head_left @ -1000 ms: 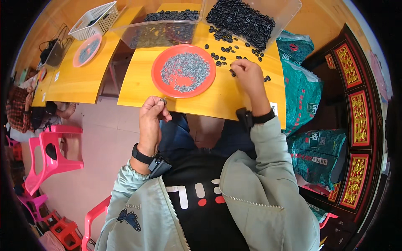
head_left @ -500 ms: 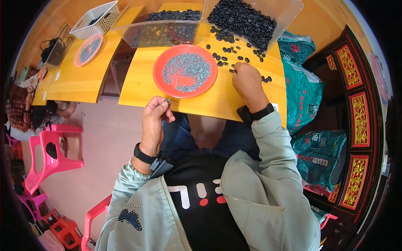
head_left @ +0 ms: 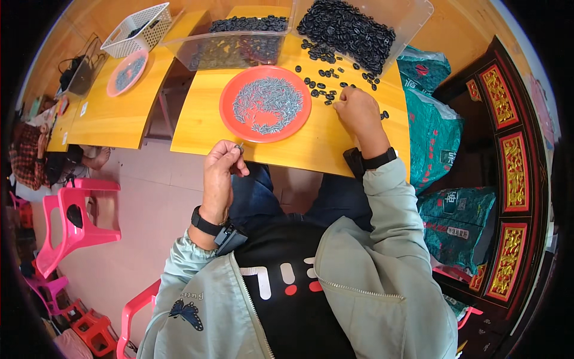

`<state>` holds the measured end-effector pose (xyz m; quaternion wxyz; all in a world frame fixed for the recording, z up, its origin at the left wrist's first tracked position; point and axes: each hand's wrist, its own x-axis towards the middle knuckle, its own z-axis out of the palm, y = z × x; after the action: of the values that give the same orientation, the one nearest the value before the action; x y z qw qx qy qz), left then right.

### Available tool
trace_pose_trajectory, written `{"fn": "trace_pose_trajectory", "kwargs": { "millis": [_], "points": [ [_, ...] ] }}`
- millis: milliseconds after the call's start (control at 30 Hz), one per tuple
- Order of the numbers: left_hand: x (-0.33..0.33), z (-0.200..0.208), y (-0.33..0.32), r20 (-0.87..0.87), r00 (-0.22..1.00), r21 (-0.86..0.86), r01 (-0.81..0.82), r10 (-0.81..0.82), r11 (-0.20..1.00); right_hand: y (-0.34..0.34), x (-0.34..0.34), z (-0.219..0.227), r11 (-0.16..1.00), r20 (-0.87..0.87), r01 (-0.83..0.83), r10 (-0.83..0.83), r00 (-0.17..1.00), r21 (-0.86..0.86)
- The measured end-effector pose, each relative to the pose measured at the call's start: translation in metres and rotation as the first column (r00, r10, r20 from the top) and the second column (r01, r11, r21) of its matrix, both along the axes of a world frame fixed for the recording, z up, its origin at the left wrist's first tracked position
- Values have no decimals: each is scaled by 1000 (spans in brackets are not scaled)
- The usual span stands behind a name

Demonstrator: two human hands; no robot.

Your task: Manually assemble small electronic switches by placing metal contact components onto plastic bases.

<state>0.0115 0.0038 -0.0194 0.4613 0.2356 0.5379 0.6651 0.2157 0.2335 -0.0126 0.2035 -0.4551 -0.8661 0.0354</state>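
Observation:
Just over the table's front edge, my left hand (head_left: 222, 170) pinches a small metal screw-like piece (head_left: 241, 145) between thumb and forefinger; whether a black part is with it is too small to tell. My right hand (head_left: 360, 116) rests low over the tabletop on the right, fingertips pressed together, and what they hold is hidden. Beside its fingers lie loose black oval pieces (head_left: 321, 93) with holes. Between my hands stands a red round plate (head_left: 227, 122), with many small grey metal screw-like pieces (head_left: 275, 99) spread across it.
A clear plastic bin (head_left: 412, 18) of black pieces stands at the back right, another clear bin (head_left: 233, 51) behind the plate. On the left table (head_left: 119, 119) are a pink plate (head_left: 112, 88) and a white basket (head_left: 156, 30). Green sacks (head_left: 433, 140) stand at right, a pink stool (head_left: 84, 224) at left.
My right hand has shifted slightly right and down, uncovering some black pieces by its fingertips. My left hand keeps its pinch almost in place.

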Motion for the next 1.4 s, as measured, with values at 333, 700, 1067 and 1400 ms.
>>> {"fn": "trace_pose_trajectory", "kwargs": {
  "millis": [333, 700, 1067, 1400],
  "points": [
    [2, 1, 0, -11, 1000, -18, -10, 10, 1000, 10, -3, -12, 997, -24, -62, 61, 998, -42],
    [3, 0, 1, -13, 1000, -40, -10, 9, 999, -4, 16, 1, 495, -690, -556, -131, 712, -668],
    [7, 6, -2, -8, 1000, -12, 27, -27, 1000, -56, -9, 19, 189, -833, -826, -294, 468, -531],
    [11, 18, -8, -94, 994, 18, 50, -49, 999, -77, -27, 17, 88, -870, -885, -254, 423, -456]
  ]
}}
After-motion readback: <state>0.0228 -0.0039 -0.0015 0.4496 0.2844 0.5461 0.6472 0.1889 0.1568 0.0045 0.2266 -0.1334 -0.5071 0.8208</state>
